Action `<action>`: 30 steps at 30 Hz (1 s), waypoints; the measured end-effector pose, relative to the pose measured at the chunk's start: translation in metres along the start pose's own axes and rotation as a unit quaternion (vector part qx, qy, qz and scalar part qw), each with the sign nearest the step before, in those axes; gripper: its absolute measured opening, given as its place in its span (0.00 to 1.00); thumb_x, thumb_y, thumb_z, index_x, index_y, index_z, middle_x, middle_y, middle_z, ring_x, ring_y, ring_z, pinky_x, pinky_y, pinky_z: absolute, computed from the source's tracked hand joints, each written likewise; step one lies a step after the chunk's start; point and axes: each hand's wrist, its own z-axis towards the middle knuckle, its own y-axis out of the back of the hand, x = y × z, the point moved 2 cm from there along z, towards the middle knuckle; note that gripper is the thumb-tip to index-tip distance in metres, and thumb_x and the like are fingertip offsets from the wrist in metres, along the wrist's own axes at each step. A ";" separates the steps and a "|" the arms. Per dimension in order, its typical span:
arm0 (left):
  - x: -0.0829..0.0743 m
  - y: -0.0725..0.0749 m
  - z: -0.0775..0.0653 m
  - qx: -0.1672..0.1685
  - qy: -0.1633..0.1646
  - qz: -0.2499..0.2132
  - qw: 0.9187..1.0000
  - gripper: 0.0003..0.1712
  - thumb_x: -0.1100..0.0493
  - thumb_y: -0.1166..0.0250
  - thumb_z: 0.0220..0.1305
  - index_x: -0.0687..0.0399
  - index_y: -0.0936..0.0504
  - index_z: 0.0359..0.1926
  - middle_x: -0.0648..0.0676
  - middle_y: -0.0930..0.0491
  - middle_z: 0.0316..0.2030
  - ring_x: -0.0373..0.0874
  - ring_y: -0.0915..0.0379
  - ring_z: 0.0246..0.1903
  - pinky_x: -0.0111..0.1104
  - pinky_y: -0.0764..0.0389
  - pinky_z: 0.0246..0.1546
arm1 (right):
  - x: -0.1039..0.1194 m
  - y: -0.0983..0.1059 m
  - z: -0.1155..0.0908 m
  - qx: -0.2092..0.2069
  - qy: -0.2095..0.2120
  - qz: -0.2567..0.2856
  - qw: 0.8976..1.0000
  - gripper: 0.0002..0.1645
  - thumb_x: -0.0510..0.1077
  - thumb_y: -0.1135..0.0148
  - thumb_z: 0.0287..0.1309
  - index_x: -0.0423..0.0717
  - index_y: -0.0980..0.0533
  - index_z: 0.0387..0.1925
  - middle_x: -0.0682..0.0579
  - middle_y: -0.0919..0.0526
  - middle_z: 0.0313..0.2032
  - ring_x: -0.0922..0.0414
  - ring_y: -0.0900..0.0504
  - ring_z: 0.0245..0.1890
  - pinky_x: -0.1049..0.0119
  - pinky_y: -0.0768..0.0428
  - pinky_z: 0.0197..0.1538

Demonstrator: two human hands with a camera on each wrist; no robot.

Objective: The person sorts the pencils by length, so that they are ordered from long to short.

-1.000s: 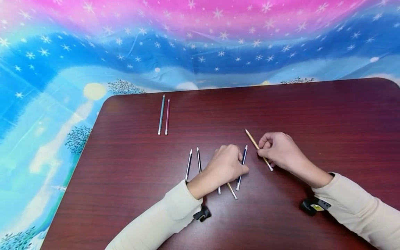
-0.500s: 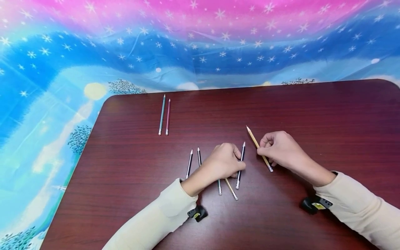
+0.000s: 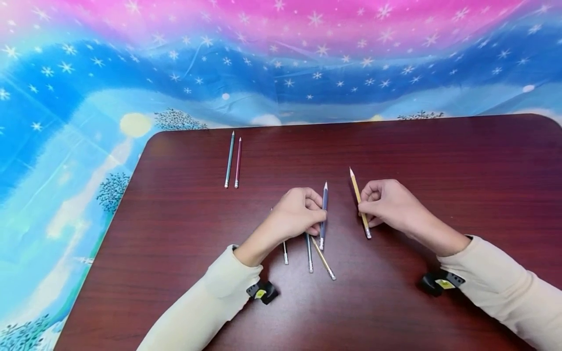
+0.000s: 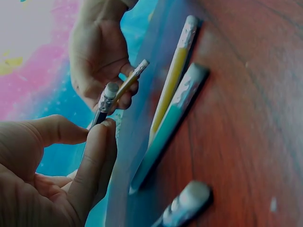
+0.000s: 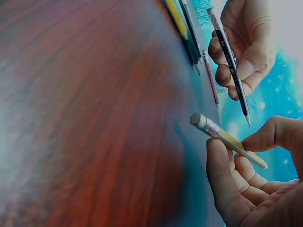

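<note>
My left hand [image 3: 296,212] pinches a dark pencil [image 3: 324,214] between thumb and fingers, its tip pointing away and its eraser toward me. In the right wrist view this dark pencil [image 5: 229,61] shows pale lettering along its side. To the right, my right hand [image 3: 391,202] pinches a yellow pencil [image 3: 354,183], tip also pointing away. Under and beside the left hand lie a teal pencil [image 4: 161,137] and another yellow pencil [image 3: 326,262], close together. A further pencil [image 3: 286,256] is mostly hidden by the left hand.
A teal pencil [image 3: 230,161] and a pink pencil [image 3: 238,163] lie side by side at the back left of the brown table [image 3: 439,161]. Behind the table hangs a colourful cloth [image 3: 281,58] with snowflakes.
My left hand has lifted the dark pencil and moved left and away from me with it. The right hand has raised and turned the yellow pencil more upright in view.
</note>
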 end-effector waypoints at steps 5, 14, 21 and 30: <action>0.003 0.016 -0.005 -0.004 0.001 -0.040 0.999 0.09 0.70 0.36 0.67 0.66 0.23 0.47 0.55 0.17 0.31 0.39 0.21 0.21 0.31 0.11 0.28 | 0.007 -0.003 0.004 0.020 0.012 0.037 0.999 0.10 0.29 0.42 0.55 0.33 0.30 0.41 0.51 0.21 0.25 0.59 0.19 0.26 0.59 0.10 0.32; 0.012 0.044 -0.014 -0.047 -0.001 -0.062 0.997 0.12 0.71 0.36 0.69 0.67 0.21 0.52 0.57 0.15 0.33 0.40 0.22 0.26 0.34 0.10 0.31 | 0.022 -0.012 0.011 0.027 0.033 0.046 0.998 0.16 0.29 0.45 0.56 0.31 0.29 0.48 0.49 0.19 0.26 0.58 0.17 0.27 0.58 0.11 0.31; 0.020 0.072 -0.024 -0.070 -0.010 -0.067 0.995 0.14 0.69 0.40 0.71 0.67 0.23 0.56 0.64 0.13 0.42 0.41 0.19 0.31 0.36 0.09 0.32 | 0.039 -0.021 0.026 0.018 0.033 0.043 0.998 0.15 0.30 0.46 0.59 0.31 0.29 0.49 0.48 0.17 0.28 0.57 0.16 0.27 0.60 0.11 0.31; 0.029 0.102 -0.035 -0.099 -0.016 -0.068 0.993 0.17 0.68 0.41 0.72 0.67 0.24 0.59 0.63 0.14 0.44 0.41 0.17 0.33 0.36 0.09 0.34 | 0.062 -0.037 0.048 0.023 0.037 0.065 0.997 0.15 0.29 0.43 0.62 0.31 0.29 0.50 0.48 0.17 0.28 0.57 0.18 0.26 0.60 0.11 0.31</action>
